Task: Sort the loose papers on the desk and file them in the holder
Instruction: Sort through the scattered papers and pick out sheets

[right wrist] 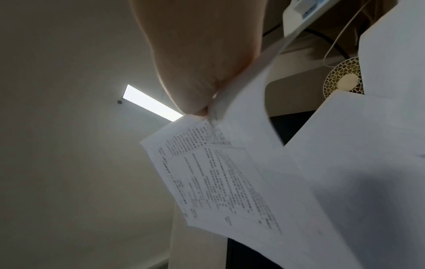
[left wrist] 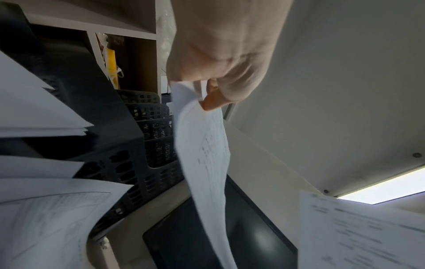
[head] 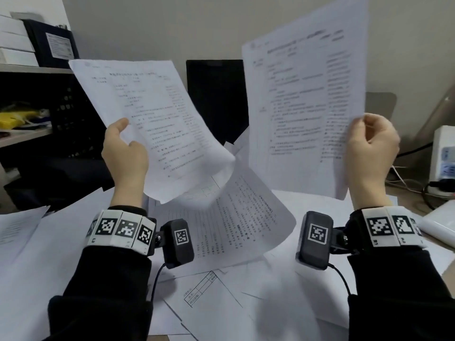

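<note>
My left hand [head: 124, 143] pinches the left edge of a printed sheet [head: 157, 124], held up and curling at its lower end; the same sheet [left wrist: 204, 154] hangs edge-on from my thumb in the left wrist view. My right hand [head: 370, 141] grips the right edge of a taller printed sheet [head: 302, 99], raised above the desk; that sheet [right wrist: 218, 172] shows its text in the right wrist view. Several loose papers [head: 221, 242] lie scattered over the desk below. A dark perforated file holder [left wrist: 147, 145] stands at the left, by the shelf.
A dark monitor [head: 216, 99] stands at the back centre. Shelves with a dark binder [head: 53, 43] and yellow items [head: 17, 119] are at the left. A white device [head: 443, 153] with cables sits at the right, and a small white fan [right wrist: 344, 80] is behind the papers.
</note>
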Motion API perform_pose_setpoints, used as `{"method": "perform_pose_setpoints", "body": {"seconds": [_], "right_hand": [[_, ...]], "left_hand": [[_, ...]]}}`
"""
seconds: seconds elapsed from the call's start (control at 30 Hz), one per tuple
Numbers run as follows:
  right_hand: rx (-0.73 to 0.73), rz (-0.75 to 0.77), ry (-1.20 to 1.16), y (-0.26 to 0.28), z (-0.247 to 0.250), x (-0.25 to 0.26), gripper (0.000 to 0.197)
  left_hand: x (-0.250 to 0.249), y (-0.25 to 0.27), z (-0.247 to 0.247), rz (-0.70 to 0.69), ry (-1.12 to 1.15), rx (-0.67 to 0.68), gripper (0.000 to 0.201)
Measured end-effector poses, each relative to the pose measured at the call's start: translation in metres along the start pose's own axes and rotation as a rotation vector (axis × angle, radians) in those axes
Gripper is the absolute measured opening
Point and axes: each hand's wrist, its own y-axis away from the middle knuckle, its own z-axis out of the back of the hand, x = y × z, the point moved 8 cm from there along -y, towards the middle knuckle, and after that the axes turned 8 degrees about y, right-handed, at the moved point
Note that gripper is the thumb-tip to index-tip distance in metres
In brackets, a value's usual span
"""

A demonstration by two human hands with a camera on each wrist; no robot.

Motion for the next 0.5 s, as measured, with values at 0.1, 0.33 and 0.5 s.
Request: {"method": "perform_pose_setpoints", "body": {"seconds": [0.1, 0.33, 0.5], "right_hand": [[-0.03, -0.048, -0.17, -0.003, 0.004, -0.009, 0.021], [0.032, -0.147, -0.373, -0.001, -0.009, -0.016, 0.013], [0.114, -0.118, -0.407, 0.009, -0.024, -0.004, 0.01]], "left_hand": [[0.001, 0.0, 0.0, -0.005, -0.023, 0.011, 0.056], [-0.013, 0.007, -0.015, -0.065, 0.008, 0.132, 0.054], [-0.031, 0.014, -0.028, -0.146, 0.085, 0.226, 0.052]]}}
